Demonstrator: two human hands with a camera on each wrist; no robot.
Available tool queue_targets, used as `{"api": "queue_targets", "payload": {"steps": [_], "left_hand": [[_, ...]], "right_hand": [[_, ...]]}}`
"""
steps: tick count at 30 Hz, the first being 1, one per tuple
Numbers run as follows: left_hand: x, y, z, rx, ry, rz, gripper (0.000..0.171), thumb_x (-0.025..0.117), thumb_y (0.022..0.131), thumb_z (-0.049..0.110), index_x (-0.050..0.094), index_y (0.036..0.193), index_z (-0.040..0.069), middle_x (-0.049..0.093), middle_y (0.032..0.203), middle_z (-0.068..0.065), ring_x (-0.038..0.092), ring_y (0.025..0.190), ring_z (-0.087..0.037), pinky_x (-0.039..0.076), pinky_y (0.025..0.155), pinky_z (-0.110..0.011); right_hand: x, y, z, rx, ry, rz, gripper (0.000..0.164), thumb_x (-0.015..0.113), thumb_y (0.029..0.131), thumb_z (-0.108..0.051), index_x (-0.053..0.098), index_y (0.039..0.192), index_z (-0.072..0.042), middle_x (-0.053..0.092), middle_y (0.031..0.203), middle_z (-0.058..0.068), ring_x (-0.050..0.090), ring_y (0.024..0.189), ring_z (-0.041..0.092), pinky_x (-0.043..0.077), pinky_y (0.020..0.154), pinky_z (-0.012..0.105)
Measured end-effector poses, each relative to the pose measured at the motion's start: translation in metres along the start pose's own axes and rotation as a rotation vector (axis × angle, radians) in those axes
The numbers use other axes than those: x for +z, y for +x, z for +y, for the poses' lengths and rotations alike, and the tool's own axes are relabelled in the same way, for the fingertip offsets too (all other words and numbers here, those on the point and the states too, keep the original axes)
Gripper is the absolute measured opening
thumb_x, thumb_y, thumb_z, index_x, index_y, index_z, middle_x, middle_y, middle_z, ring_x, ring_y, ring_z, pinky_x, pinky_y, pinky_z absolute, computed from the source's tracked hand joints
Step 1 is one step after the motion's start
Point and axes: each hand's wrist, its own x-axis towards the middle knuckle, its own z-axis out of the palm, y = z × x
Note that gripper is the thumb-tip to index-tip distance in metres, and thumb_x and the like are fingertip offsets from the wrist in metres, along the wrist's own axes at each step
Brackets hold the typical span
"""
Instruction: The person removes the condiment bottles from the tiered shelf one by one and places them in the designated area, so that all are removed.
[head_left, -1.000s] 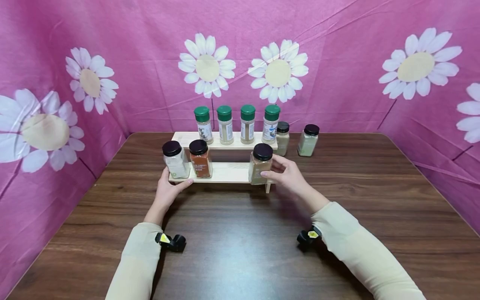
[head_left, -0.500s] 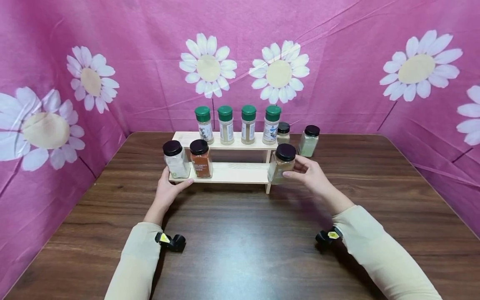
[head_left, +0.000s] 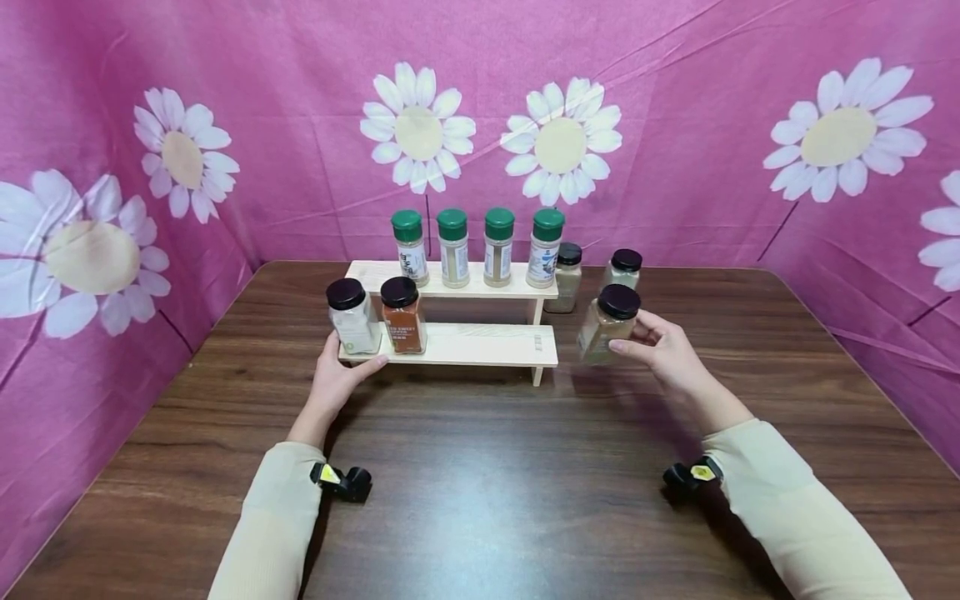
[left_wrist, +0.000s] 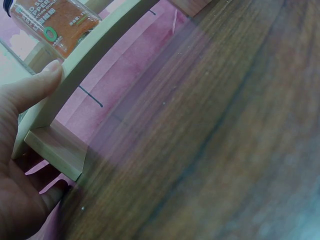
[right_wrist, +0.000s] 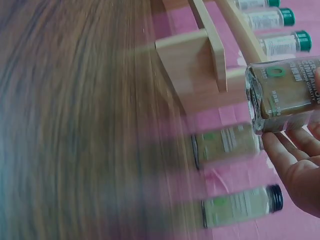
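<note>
My right hand (head_left: 667, 357) holds a black-lidded glass jar of brown powder (head_left: 598, 332) off the right end of a two-tier wooden spice rack (head_left: 483, 343). In the right wrist view the jar's label (right_wrist: 295, 82) reads cinnamon, and its base is off the table. My left hand (head_left: 335, 385) grips the rack's lower left end, the thumb (left_wrist: 47, 80) on the shelf's front edge. On that lower shelf stand a jar of white powder (head_left: 356, 327) and a jar of red pepper (head_left: 403, 323), both black-lidded. Several green-capped shakers (head_left: 453, 250) line the upper shelf.
Behind the rack's right end, a black-lidded jar (head_left: 567, 283) stands on the wooden table (head_left: 465, 483). A jar of pale green powder (right_wrist: 240, 206) is farther right, partly hidden in the head view by the cinnamon jar. A pink flowered cloth (head_left: 675, 167) hangs behind.
My right hand has carried the cinnamon jar rightward from over the lower shelf's right end to beyond the rack. The left hand and the rack stay in place.
</note>
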Motion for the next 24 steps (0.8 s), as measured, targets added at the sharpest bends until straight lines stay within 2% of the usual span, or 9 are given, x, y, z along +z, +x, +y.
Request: {"api": "queue_targets", "payload": {"steps": [5,9,13,15,16,19,22,24], "left_hand": [[0.0,0.001,0.0,0.0,0.004,-0.001,0.071,0.069,0.071,0.006,0.028,0.128,-0.004,0.037,0.124,-0.021,0.03,0.114,-0.027,0.019,0.096,-0.036],[-0.001,0.007,-0.011,0.003,-0.002,-0.002,0.073,0.071,0.069,0.007,0.029,0.128,-0.002,0.038,0.123,-0.02,0.031,0.114,-0.027,0.02,0.096,-0.037],[-0.002,0.015,-0.027,0.014,0.013,0.005,0.076,0.074,0.068,0.013,0.03,0.129,0.002,0.04,0.123,-0.016,0.032,0.113,-0.023,0.021,0.095,-0.035],[-0.002,0.017,-0.032,0.025,0.022,0.009,0.076,0.074,0.067,0.015,0.031,0.129,0.003,0.041,0.122,-0.014,0.033,0.112,-0.022,0.022,0.095,-0.034],[-0.002,0.016,-0.029,0.026,0.02,0.01,0.076,0.074,0.068,0.014,0.03,0.129,0.003,0.04,0.123,-0.015,0.032,0.112,-0.022,0.021,0.095,-0.034],[-0.001,0.01,-0.016,0.025,0.011,0.004,0.074,0.072,0.069,0.01,0.029,0.129,0.0,0.039,0.123,-0.018,0.031,0.113,-0.025,0.02,0.096,-0.036],[-0.001,0.004,-0.001,0.008,0.007,-0.001,0.071,0.07,0.07,0.005,0.028,0.128,-0.003,0.038,0.123,-0.022,0.03,0.114,-0.028,0.019,0.096,-0.037],[-0.001,0.004,0.0,0.011,0.01,-0.002,0.071,0.069,0.07,0.005,0.028,0.128,-0.003,0.037,0.123,-0.022,0.03,0.114,-0.028,0.019,0.096,-0.037]], "right_hand": [[-0.03,0.002,0.021,0.0,0.018,0.006,0.045,0.064,0.076,-0.004,0.05,0.118,-0.003,0.061,0.099,0.004,0.056,0.089,0.013,0.045,0.071,0.023],[-0.055,0.005,0.037,0.041,-0.019,0.038,0.045,0.063,0.077,-0.003,0.049,0.121,-0.006,0.061,0.098,0.004,0.056,0.087,0.012,0.046,0.069,0.023],[-0.058,0.004,0.024,0.057,0.022,0.042,0.039,0.061,0.078,0.0,0.054,0.115,-0.011,0.062,0.093,0.001,0.056,0.082,0.008,0.047,0.065,0.021],[-0.055,0.002,0.013,0.059,0.092,0.02,0.036,0.056,0.08,0.005,0.057,0.111,-0.013,0.062,0.093,0.0,0.056,0.083,0.007,0.046,0.068,0.021],[-0.054,0.002,0.01,0.066,0.138,0.019,0.037,0.053,0.081,0.008,0.059,0.109,-0.015,0.062,0.093,-0.001,0.056,0.083,0.007,0.046,0.069,0.02],[-0.057,0.002,0.009,0.078,0.176,0.026,0.04,0.049,0.081,0.013,0.06,0.106,-0.017,0.062,0.095,-0.001,0.056,0.086,0.007,0.045,0.071,0.019],[-0.063,0.003,0.012,0.088,0.175,0.05,0.039,0.051,0.081,0.011,0.06,0.108,-0.016,0.061,0.097,-0.001,0.056,0.087,0.007,0.045,0.071,0.02],[-0.068,0.004,0.014,0.096,0.213,0.056,0.039,0.052,0.08,0.01,0.06,0.108,-0.016,0.061,0.097,0.0,0.055,0.087,0.007,0.045,0.072,0.02]]}}
